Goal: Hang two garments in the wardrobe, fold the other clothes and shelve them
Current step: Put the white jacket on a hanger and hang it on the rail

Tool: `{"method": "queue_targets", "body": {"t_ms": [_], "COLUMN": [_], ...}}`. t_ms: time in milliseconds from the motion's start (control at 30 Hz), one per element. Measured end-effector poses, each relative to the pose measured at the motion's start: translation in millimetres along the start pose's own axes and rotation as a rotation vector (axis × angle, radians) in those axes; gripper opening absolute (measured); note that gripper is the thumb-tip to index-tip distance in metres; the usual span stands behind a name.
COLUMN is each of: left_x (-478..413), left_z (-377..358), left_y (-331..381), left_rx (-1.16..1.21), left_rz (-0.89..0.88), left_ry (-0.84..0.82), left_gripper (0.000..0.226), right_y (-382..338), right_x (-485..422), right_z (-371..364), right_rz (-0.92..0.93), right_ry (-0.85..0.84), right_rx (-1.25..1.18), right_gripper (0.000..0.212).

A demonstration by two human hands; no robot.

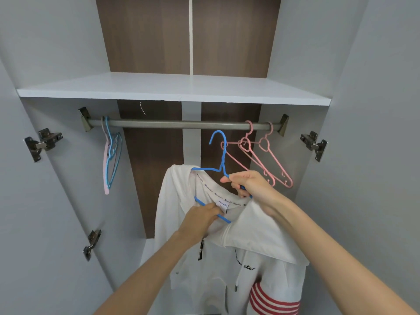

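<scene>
While hands (247, 185) grip hanger (224, 155), hoodie (254, 230) draped — unhung

White, blue and pink against brown wood grain

The white hoodie (256, 226) carries red stripes (272, 303) on one sleeve, black lettering (246, 267) on the chest and a neck tape (218, 194) printed with small blue script. It sits on a blue hanger (223, 155). Pink hangers (264, 145) hang at the right of the dull grey rail (181, 124), and a pink and light-blue set (113, 155) at the left. The shelf (177, 87) is white, the back panels (145, 37) dark brown wood grain, the side walls (363, 64) pale grey, and the hinges (44, 142) dark metal.
</scene>
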State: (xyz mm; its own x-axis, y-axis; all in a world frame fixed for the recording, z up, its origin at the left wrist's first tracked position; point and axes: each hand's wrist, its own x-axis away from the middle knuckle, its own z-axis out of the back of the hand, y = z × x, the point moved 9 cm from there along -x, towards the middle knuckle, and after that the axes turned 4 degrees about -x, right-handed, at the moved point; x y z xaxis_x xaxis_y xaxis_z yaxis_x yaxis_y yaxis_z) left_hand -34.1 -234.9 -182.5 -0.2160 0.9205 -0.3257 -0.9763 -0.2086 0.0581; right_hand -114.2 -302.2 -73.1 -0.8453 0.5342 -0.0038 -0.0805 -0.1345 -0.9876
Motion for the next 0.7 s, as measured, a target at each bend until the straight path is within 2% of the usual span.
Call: {"method": "queue_targets", "body": {"t_ms": [200, 267, 400, 500, 567, 633, 700], "left_x": [27.8, 31.3, 17.1, 3.2, 1.7, -0.2, 0.0], "left_z": [5.3, -4.0, -22.2, -28.3, -42.0, -65.9, -71.5], "left_y": [-8.9, -11.6, -9.4, -19.2, -27.3, -28.9, -23.2], "left_rx": [0.326, 0.308, 0.04, -0.191, -0.244, -0.089, 0.039], "left_rz": [0.106, 0.095, -0.069, -0.067, -0.027, -0.015, 0.02], "left_ry": [0.23, 0.156, -0.015, -0.064, -0.163, -0.263, -0.27], "left_gripper": [0.047, 0.045, 0.055, 0.032, 0.022, 0.026, 0.018], "right_y": [-10.6, -13.6, -16.4, -19.9, -21.9, -24.3, -26.4], "right_x": [-11.0, -15.9, -22.7, -25.2, -26.4, -28.5, -31.2], "right_z": [13.0, 14.8, 12.2, 12.5, 13.3, 15.4, 16.8], "right_rz": [0.03, 0.027, 0.007, 0.01, 0.015, 0.034, 0.055], "right_ry": [0.055, 0.041, 0.008, -0.007, -0.009, 0.011, 0.036], "right_rx": [0.01, 0.019, -0.023, -0.046, -0.059, -0.058, -0.024], "right_gripper": [0.025, 0.027, 0.026, 0.025, 0.024, 0.025, 0.027]}}
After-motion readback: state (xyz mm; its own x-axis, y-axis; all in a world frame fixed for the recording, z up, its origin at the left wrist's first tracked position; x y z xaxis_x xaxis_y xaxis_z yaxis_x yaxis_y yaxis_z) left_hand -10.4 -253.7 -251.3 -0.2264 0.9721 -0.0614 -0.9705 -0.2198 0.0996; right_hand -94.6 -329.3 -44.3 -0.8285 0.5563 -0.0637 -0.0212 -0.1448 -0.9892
